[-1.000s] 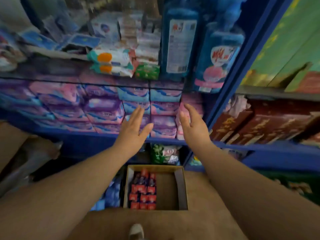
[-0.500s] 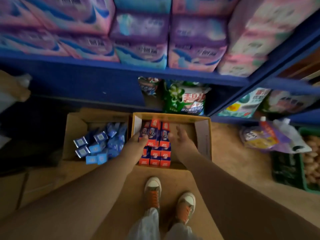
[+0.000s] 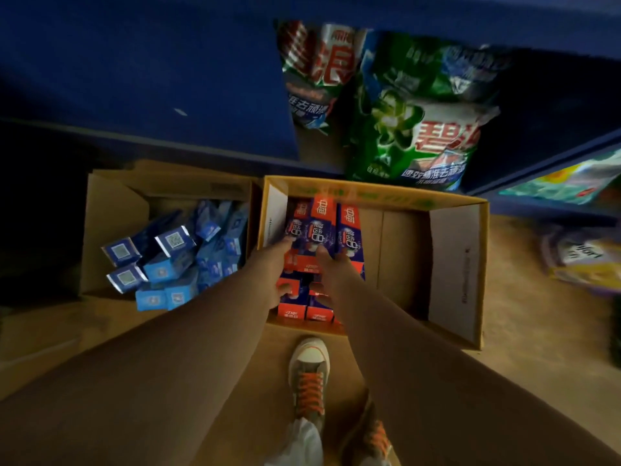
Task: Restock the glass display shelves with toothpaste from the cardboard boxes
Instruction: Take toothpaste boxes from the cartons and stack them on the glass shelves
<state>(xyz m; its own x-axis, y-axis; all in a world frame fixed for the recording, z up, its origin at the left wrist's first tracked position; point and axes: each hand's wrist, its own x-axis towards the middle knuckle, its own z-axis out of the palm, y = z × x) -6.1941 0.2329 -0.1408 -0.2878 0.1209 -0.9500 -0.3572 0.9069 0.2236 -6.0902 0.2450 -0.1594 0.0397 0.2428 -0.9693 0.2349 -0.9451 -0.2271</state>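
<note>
Nearest to me are my two shoes with orange laces, standing on the tan floor. My bare forearms run out past them, side by side, into the open cardboard box just beyond my toes.

My left hand and right hand are close together over the left half of that box, where the red-and-blue toothpaste cartons are packed. The fingers of both hands lie on the cartons with the thumbs lower down. The blur stops me from telling whether they are gripping the cartons or only resting on them. Three cartons stand higher than the rest, just beyond my fingertips. The right half of the box shows bare cardboard.

Touching its left side is a second cardboard box, holding a loose heap of small blue cartons. To the right, some blurred packets lie on the floor.

Farther off is the dark blue shelf unit. In its bottom opening a green detergent bag stands right behind the toothpaste box, with a red-and-green bag to its left.
</note>
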